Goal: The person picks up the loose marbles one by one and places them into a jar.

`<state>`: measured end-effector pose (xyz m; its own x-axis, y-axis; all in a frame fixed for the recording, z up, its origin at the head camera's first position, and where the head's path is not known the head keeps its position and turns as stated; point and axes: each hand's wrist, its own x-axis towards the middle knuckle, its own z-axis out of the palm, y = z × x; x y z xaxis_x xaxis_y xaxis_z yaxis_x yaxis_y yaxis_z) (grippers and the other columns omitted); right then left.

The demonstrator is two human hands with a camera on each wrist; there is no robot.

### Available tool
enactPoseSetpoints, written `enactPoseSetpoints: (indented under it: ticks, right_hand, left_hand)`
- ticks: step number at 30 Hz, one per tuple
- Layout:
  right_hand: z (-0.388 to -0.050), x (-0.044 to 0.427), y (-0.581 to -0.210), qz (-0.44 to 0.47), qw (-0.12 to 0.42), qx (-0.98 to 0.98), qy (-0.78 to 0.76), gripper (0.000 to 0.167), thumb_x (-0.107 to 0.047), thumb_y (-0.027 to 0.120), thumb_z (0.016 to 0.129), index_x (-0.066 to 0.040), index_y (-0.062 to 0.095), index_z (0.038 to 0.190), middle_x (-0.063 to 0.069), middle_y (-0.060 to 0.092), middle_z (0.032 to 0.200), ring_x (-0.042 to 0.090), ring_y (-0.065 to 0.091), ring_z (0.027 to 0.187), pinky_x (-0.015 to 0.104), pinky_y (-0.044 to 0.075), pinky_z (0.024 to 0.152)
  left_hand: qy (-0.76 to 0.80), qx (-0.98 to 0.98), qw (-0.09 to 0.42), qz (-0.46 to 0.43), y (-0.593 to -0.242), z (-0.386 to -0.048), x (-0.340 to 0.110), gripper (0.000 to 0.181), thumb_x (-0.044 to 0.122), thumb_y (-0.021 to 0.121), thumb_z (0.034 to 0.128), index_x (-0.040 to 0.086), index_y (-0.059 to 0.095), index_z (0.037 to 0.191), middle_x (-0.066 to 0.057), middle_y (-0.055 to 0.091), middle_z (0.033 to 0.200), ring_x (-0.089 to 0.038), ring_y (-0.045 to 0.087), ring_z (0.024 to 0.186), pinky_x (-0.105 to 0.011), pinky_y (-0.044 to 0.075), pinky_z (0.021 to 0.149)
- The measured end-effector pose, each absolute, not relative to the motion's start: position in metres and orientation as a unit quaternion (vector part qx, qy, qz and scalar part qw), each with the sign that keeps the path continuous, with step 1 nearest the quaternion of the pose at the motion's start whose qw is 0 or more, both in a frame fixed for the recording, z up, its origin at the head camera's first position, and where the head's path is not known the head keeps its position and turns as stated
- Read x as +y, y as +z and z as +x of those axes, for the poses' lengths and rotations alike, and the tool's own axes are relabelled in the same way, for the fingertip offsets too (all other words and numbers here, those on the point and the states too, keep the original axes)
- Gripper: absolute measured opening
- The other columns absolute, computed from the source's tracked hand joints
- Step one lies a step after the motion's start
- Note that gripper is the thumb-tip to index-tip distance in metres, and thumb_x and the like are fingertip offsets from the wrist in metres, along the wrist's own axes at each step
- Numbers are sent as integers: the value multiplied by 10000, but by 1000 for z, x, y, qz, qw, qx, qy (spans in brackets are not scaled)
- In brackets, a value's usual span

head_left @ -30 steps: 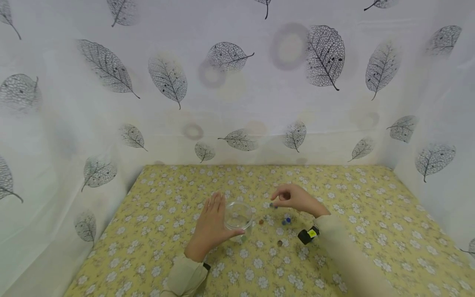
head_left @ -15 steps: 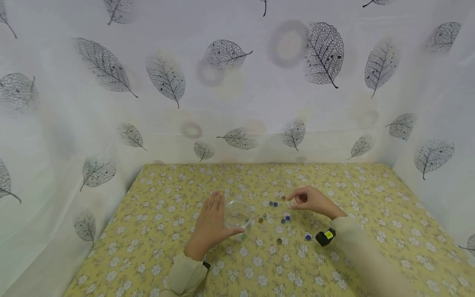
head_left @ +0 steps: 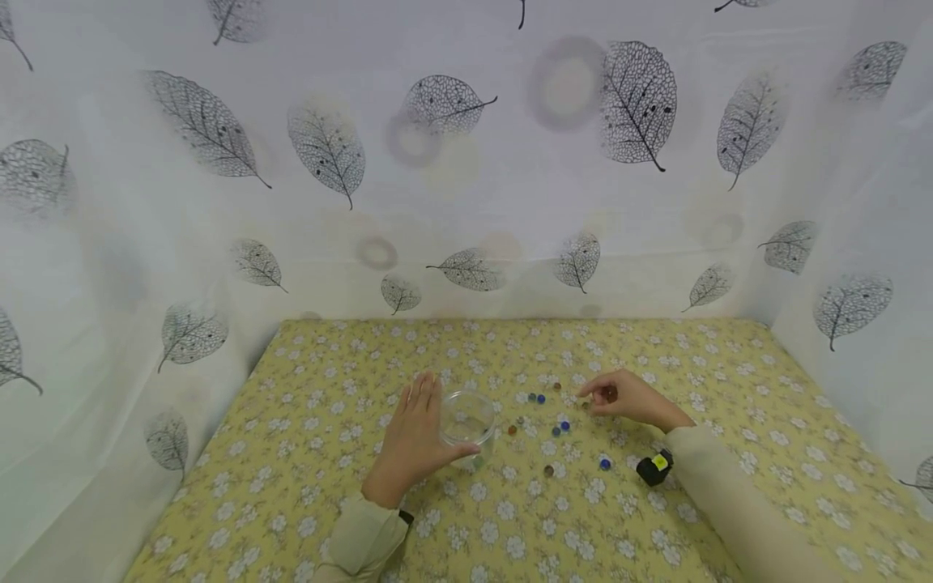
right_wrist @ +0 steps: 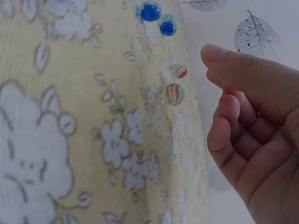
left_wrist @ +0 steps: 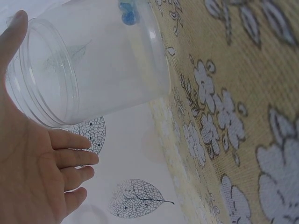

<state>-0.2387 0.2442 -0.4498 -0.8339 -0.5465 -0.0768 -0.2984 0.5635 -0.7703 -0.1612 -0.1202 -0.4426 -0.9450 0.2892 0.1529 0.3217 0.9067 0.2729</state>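
A clear plastic jar (head_left: 466,414) stands upright on the table. My left hand (head_left: 412,441) lies along its left side, fingers straight, thumb across the near side by the rim. In the left wrist view, blue marbles (left_wrist: 129,16) show through the jar wall; whether inside or behind, I cannot tell. My right hand (head_left: 628,398) hovers low to the right, fingers loosely bent, thumb and index finger apart, holding nothing. One marble (head_left: 586,405) sits just by its fingertips. In the right wrist view, two striped marbles (right_wrist: 173,94) lie near that hand, with blue marbles (right_wrist: 149,11) farther up.
Several more marbles are scattered between jar and right hand, among them an orange one (head_left: 513,430), a brown one (head_left: 549,470) and a blue one (head_left: 605,464). A yellow flowered cloth (head_left: 291,486) covers the table. Leaf-printed white curtains (head_left: 466,202) hang around it.
My right hand has moved to the right, away from the jar, uncovering several marbles on the cloth. My left hand and the jar have stayed in place.
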Motion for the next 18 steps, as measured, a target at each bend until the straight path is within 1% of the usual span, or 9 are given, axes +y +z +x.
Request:
enactPoseSetpoints:
  ticks: [3, 7, 12, 18]
  right_hand:
    - [-241, 246, -453, -249, 156, 869, -398, 282, -105, 694, 843, 25, 669, 1091, 65, 610, 767, 64, 511, 623, 240, 495, 580]
    - [-244, 248, -457, -249, 154, 870, -396, 264, -108, 701, 837, 13, 681, 1070, 44, 605, 752, 52, 496, 605, 233, 482, 563]
    - [-246, 249, -462, -251, 154, 870, -395, 243, -120, 708, 831, -1, 692, 1042, 28, 601, 740, 44, 486, 594, 231, 470, 545]
    - [-248, 250, -466, -260, 145, 876, -380, 249, -149, 716, 824, -12, 701, 1032, 34, 609, 728, 36, 458, 571, 224, 427, 513]
  left_hand:
    - [-154, -974, 53, -155, -443, -161, -120, 1141, 702, 638, 709, -31, 221, 1479, -185, 180, 1561, -323, 146, 1460, -499, 156, 1197]
    - [-158, -974, 54, -155, -442, -162, -120, 1132, 680, 658, 709, -33, 230, 1476, -187, 184, 1559, -327, 153, 1458, -498, 147, 1199]
    - [-156, -974, 51, -154, -442, -161, -120, 1143, 699, 643, 707, -32, 222, 1478, -186, 181, 1560, -327, 152, 1458, -496, 144, 1199]
    - [-146, -976, 49, -153, -441, -162, -120, 1155, 727, 617, 704, -28, 216, 1481, -185, 179, 1561, -329, 159, 1457, -492, 150, 1199]
